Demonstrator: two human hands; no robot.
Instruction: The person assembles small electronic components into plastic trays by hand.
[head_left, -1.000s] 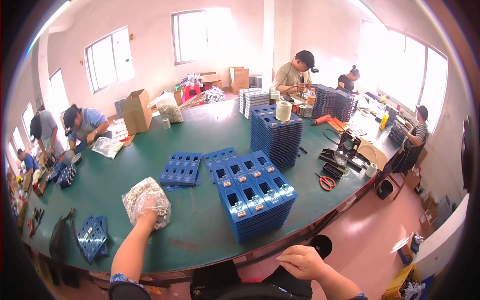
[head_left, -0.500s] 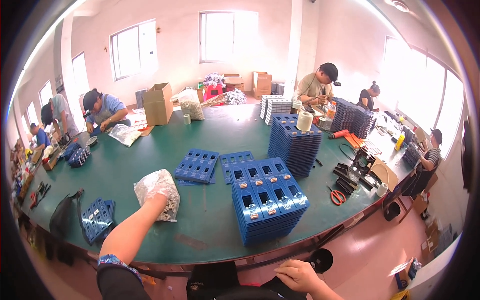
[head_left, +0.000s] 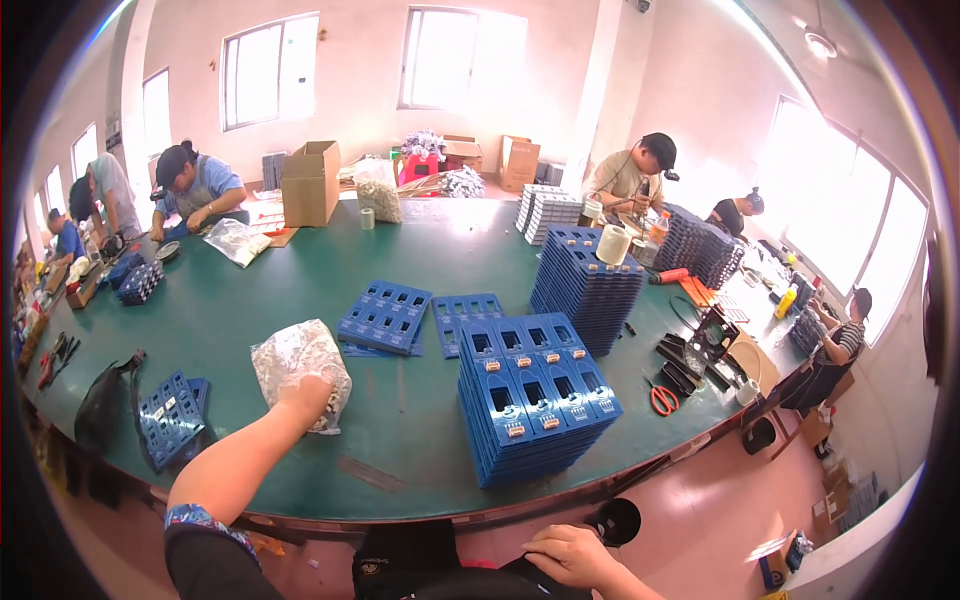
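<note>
My left hand (head_left: 306, 397) reaches into a clear plastic bag (head_left: 285, 350) of small pale parts on the table. The plastic hides its fingers. My right hand (head_left: 570, 552) hangs low by my lap, below the table's front edge, with its fingers curled together. Its underside is hidden, so I cannot see whether it holds anything. In front of me, right of the bag, stands a tall stack of blue circuit-board panels (head_left: 540, 395), with small white connectors on the top one. Behind the bag lie a few loose blue panels (head_left: 385, 316) and another flat blue panel (head_left: 466, 310).
A second blue stack (head_left: 588, 290) carries a white roll (head_left: 613, 244). Red-handled scissors (head_left: 663, 399) and a black fixture (head_left: 708, 345) lie to the right on the green table (head_left: 270, 490). More blue panels (head_left: 172, 420) lie at left. Several people work around the table.
The view has shifted slightly, so the table and its contents sit a little differently in the picture. My left hand stays in the bag; my right hand stays low by my lap.
</note>
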